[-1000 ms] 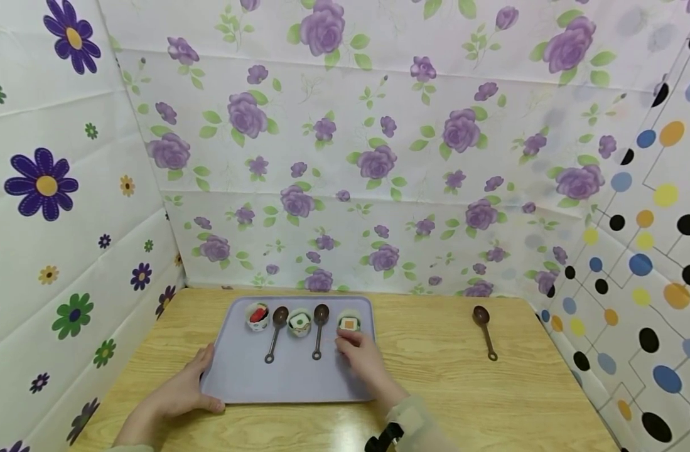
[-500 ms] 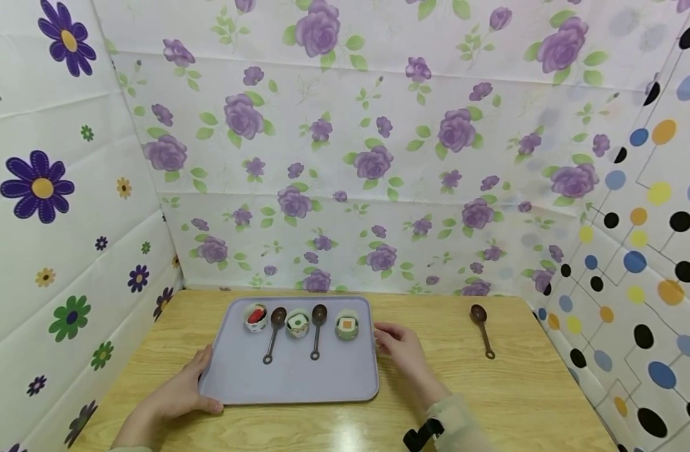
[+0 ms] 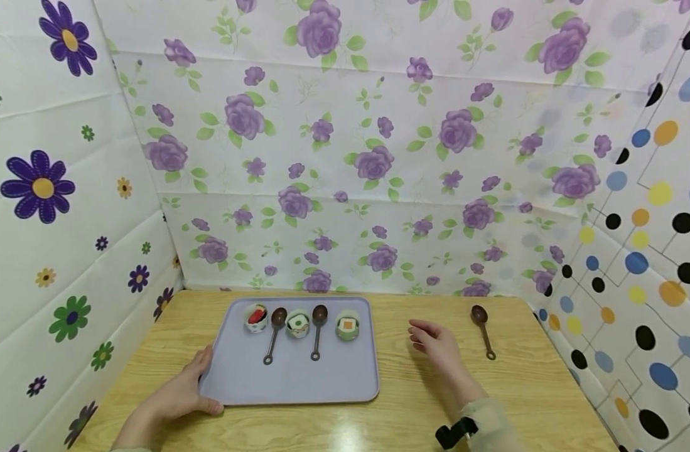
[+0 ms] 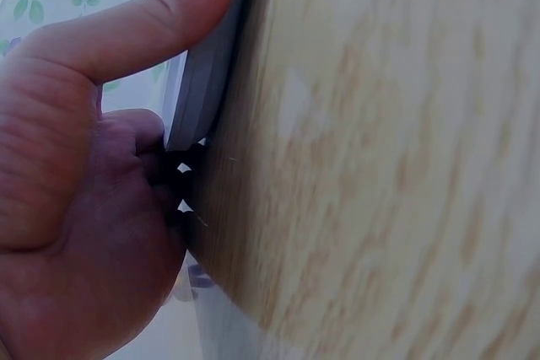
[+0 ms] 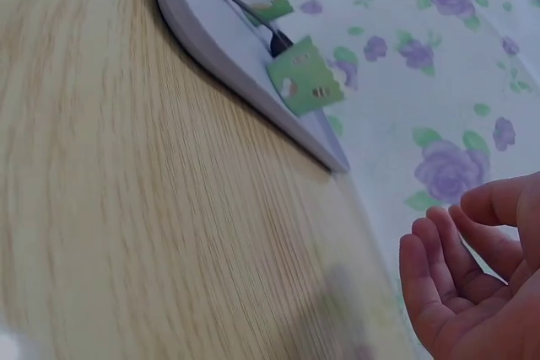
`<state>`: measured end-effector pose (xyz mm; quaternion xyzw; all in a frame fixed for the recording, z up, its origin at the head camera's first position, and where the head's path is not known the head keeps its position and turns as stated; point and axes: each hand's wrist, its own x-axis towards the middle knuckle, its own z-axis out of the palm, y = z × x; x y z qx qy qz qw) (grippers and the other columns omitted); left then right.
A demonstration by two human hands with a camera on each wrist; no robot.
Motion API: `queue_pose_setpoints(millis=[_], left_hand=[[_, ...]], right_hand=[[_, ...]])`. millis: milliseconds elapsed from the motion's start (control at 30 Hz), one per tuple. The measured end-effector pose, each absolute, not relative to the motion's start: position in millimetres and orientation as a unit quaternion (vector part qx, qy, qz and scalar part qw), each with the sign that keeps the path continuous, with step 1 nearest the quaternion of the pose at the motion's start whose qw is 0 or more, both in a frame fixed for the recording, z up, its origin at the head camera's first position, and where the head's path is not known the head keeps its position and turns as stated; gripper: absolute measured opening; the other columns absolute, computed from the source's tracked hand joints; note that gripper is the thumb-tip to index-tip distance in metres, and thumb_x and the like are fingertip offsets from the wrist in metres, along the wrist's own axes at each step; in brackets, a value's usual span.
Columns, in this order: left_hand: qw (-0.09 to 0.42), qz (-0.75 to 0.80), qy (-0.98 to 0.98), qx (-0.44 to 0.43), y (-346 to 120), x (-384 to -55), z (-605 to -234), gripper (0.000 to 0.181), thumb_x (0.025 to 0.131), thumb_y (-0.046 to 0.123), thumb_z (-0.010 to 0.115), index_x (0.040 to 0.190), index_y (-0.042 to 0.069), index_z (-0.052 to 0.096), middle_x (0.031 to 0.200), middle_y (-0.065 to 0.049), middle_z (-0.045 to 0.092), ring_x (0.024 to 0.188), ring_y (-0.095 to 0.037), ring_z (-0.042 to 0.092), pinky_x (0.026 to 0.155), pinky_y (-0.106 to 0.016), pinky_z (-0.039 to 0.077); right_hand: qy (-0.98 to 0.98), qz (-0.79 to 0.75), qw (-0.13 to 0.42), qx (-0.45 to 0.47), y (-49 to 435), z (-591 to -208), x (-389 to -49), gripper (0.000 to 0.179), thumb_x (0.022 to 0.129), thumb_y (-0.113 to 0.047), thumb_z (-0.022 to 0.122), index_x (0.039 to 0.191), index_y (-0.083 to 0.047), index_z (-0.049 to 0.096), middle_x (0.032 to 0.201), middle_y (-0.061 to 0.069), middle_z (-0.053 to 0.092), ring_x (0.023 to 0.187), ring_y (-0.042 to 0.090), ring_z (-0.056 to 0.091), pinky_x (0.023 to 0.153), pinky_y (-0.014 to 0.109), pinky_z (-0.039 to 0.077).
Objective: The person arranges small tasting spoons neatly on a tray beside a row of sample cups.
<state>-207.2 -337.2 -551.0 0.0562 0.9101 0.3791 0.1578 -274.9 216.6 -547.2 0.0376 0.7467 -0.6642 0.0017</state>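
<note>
My left hand [image 3: 181, 390] holds the near left corner of a pale lilac tray [image 3: 291, 384], fingers along its left side and thumb at the front edge. Along the back of the tray stand three small paper cups: one with red food [image 3: 257, 319], a patterned one with a white-and-green piece [image 3: 297, 324], and a green one with a white-and-orange piece [image 3: 347, 326]. Two brown spoons, a left one [image 3: 274, 336] and a right one [image 3: 318, 333], lie between them. My right hand [image 3: 439, 350] hovers right of the tray, holding nothing, its fingers loosely bent.
Another brown spoon [image 3: 483, 331] lies on the wooden table [image 3: 412, 408], right of my right hand. Patterned cloth walls enclose the table: purple roses at the back [image 3: 345, 238], daisies on the left [image 3: 118, 301], coloured dots on the right [image 3: 621, 326].
My right hand has left the green cup, passed the tray's right edge and moved further right over the table. The left hand stays at the tray's corner.
</note>
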Motion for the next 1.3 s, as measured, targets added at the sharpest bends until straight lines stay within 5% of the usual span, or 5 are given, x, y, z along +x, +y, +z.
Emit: queue_pose_setpoints(millis=[367, 700, 933, 1300], left_hand=[[0.155, 0.376, 0.912, 0.060, -335, -207, -551, 0.145, 0.071, 0.036, 0.100, 0.165, -0.012, 0.000, 0.168, -0.042, -0.005, 0.154, -0.063, -0.004, 0.120, -0.077, 0.002], [0.158, 0.376, 0.911, 0.057, -335, -208, -551, 0.145, 0.071, 0.036, 0.100, 0.165, -0.011, 0.000, 0.169, -0.042, -0.005, 0.154, -0.063, -0.004, 0.121, -0.077, 0.002], [0.159, 0.377, 0.911, 0.057, -336, -208, -551, 0.145, 0.071, 0.036, 0.100, 0.165, -0.012, -0.001, 0.168, -0.042, -0.006, 0.154, -0.063, -0.005, 0.120, -0.077, 0.001], [0.162, 0.375, 0.911, 0.058, -337, -209, -552, 0.145, 0.072, 0.035, 0.099, 0.164, -0.013, -0.002, 0.168, -0.043, -0.006, 0.153, -0.064, -0.005, 0.120, -0.077, 0.001]], right_hand=[[0.736, -0.674, 0.022, 0.055, 250, -544, -272, 0.045, 0.113, -0.019, 0.058, 0.151, 0.004, 0.056, 0.143, 0.021, 0.064, 0.122, 0.028, 0.067, 0.105, 0.041, 0.057], [0.711, -0.700, 0.019, 0.067, 274, -544, -273, 0.048, 0.112, -0.017, 0.060, 0.152, 0.007, 0.053, 0.129, 0.008, 0.074, 0.112, 0.017, 0.072, 0.102, 0.035, 0.058], [0.712, -0.699, 0.027, 0.060, 288, -550, -273, 0.051, 0.112, -0.019, 0.059, 0.155, 0.007, 0.049, 0.139, 0.016, 0.069, 0.119, 0.021, 0.070, 0.104, 0.036, 0.057], [0.702, -0.709, 0.012, 0.069, 317, -555, -276, 0.054, 0.112, -0.020, 0.060, 0.157, 0.008, 0.046, 0.131, 0.007, 0.073, 0.115, 0.017, 0.071, 0.102, 0.031, 0.058]])
